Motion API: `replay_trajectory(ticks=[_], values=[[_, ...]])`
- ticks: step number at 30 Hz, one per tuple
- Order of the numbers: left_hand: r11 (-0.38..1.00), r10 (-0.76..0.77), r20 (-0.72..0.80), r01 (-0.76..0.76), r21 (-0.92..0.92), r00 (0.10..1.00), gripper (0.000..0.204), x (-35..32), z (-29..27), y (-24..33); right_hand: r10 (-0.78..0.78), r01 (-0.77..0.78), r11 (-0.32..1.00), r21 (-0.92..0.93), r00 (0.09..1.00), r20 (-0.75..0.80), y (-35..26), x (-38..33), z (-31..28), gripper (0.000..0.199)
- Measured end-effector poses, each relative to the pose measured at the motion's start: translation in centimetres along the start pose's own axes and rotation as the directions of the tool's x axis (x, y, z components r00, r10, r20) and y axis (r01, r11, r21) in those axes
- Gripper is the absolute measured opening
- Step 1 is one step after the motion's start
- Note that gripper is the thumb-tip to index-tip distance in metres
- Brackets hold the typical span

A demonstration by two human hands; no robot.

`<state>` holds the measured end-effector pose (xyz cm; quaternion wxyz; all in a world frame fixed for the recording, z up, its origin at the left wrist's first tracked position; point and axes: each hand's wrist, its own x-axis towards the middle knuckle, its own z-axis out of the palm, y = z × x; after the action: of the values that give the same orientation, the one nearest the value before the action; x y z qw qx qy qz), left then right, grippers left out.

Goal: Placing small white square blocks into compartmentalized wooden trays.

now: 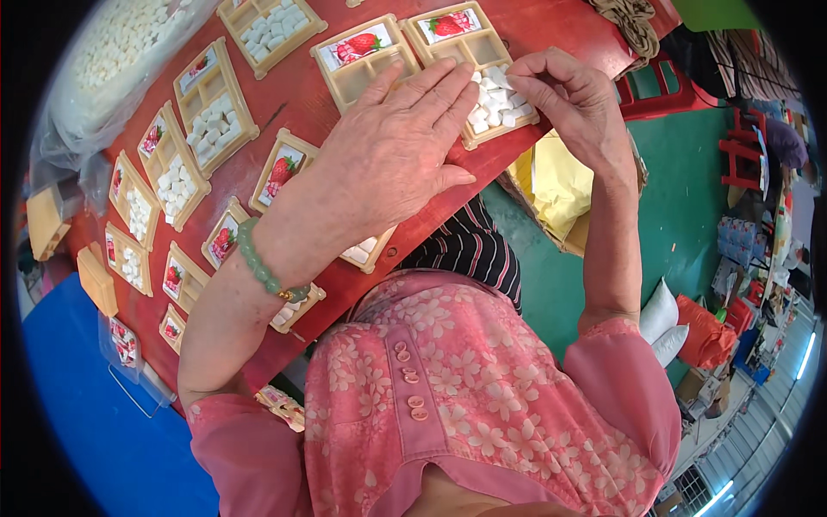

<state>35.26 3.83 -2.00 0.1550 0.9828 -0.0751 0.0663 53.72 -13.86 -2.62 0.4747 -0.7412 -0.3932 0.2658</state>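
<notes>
My left hand (388,164) lies palm down with its fingers stretched, over the lower part of a beige compartment tray (324,62) and reaching the edge of the tray beside it. That second beige tray (502,134) holds a strawberry picture card (450,24), a bare compartment and a heap of small white blocks (494,110). Above the heap, my right hand (579,102) pinches a small translucent white piece (499,77) between thumb and forefinger; its exact kind is unclear. A green bead bracelet (257,258) circles my left wrist.
Several similar trays (217,121) with strawberry cards and white blocks stand on the red table (277,86). A clear plastic bag of white pieces (121,43) lies far left. Right of the table edge are a yellow-lined cardboard box (564,185) and a red stool (663,99).
</notes>
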Motion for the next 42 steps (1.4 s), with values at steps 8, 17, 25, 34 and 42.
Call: replay_trajectory(ticks=[8, 17, 25, 34, 42], values=[[1.0, -0.002, -0.001, 0.002, -0.01, 1.0, 0.089, 0.7, 0.0, 1.1, 0.043, -0.039, 0.997, 0.07, 0.998, -0.046, 0.4, -0.2, -0.1, 0.012], [1.0, 0.01, 0.056, -0.011, 0.013, 0.998, 0.09, 1.1, 0.2, 1.0, 0.002, 0.062, 0.937, 0.343, 0.983, -0.182, 1.4, -0.5, 0.1, 0.012], [0.997, 0.028, 0.012, -0.027, -0.068, 1.0, 0.092, 2.6, 1.3, 1.3, -0.051, 0.165, 0.656, 0.737, 0.983, -0.175, 5.1, -0.8, -1.2, 0.016], [0.998, 0.058, -0.001, -0.058, 0.01, 0.998, 0.091, 2.9, 1.8, 0.6, 0.162, 0.113, 0.492, 0.863, 0.962, -0.219, 3.8, -1.2, 0.1, 0.023], [0.998, 0.0, -0.011, 0.0, 0.058, 1.0, 0.091, 1.5, 0.8, 1.0, -0.128, -0.007, 0.472, 0.882, 0.989, 0.076, 3.5, -1.6, -1.3, 0.025]])
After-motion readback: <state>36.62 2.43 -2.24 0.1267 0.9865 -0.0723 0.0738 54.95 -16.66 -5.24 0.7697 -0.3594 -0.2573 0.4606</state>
